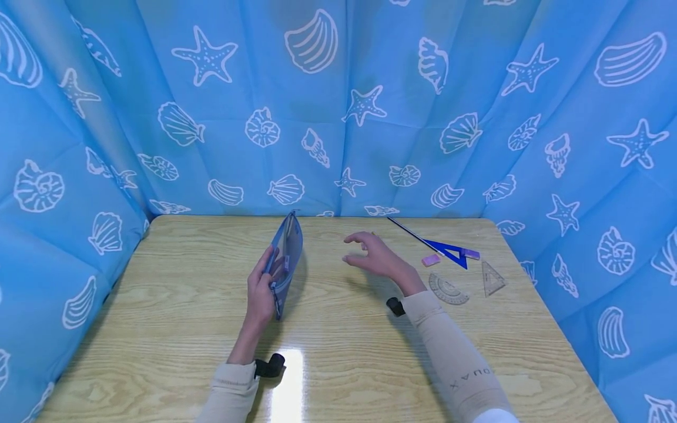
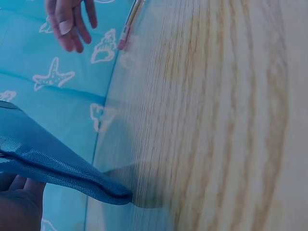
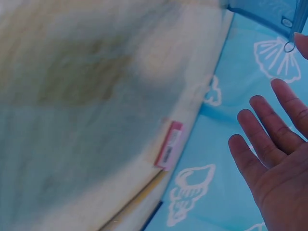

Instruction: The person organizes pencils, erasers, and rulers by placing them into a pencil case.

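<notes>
A blue zippered mesh pouch (image 1: 287, 258) stands tilted on edge above the left half of the table, its mouth parted. My left hand (image 1: 261, 291) grips its near left side, with the thumb on the side facing right. The left wrist view shows the pouch's lower corner (image 2: 113, 190) close to the wood. To the right of the pouch, my right hand (image 1: 372, 255) hovers over the table, holding nothing. Its fingers (image 3: 276, 127) are spread and loosely bent, pointing toward the pouch. Part of the pouch (image 3: 269, 12) shows in the right wrist view.
Right of my right hand lie a blue set square (image 1: 449, 252), a dark thin stick (image 1: 409, 231), a pink eraser (image 1: 431, 260), a purple block (image 1: 470, 254), a clear protractor (image 1: 448, 289) and a clear set square (image 1: 492, 279). A shell-patterned blue curtain (image 1: 317, 106) borders the wooden table (image 1: 174, 305).
</notes>
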Tool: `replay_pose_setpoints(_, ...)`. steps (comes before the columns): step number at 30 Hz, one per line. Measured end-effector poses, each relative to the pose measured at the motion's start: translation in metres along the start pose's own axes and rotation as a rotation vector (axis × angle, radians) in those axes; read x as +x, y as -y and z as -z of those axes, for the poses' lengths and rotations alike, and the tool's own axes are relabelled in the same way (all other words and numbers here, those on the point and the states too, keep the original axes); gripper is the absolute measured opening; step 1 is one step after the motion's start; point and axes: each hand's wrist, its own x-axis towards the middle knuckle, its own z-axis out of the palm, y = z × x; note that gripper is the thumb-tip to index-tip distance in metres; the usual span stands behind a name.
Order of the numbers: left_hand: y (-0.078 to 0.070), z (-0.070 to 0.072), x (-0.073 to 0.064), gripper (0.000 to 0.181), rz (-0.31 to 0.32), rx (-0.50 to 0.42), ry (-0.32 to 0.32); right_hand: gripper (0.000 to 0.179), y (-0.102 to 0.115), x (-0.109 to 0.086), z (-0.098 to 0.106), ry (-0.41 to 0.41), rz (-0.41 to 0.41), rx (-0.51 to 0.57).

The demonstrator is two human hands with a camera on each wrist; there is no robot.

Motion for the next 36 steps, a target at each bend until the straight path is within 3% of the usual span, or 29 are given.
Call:
replay_pose_setpoints(4,-0.001,0.001,0.0,0.062,0.006,-0.006,-0.005,0.051,-0.008,-0.006,-0.002,-0.007,-0.013,0.051)
replay_pose_setpoints(11,-0.003,0.001,0.0,0.062,-0.002,0.011,-0.015,0.049,-0.021,-0.016,-0.003,-0.05,-0.056,0.051)
replay_pose_setpoints(23,-0.004,0.0,-0.002,0.061,0.019,0.009,-0.03,0.047,-0.047,-0.027,-0.001,-0.12,-0.021,0.104)
replay_pose_setpoints(36,-0.004,-0.001,-0.002,0.062,0.018,0.01,-0.05,0.051,-0.06,-0.029,0.014,-0.115,-0.11,-0.009)
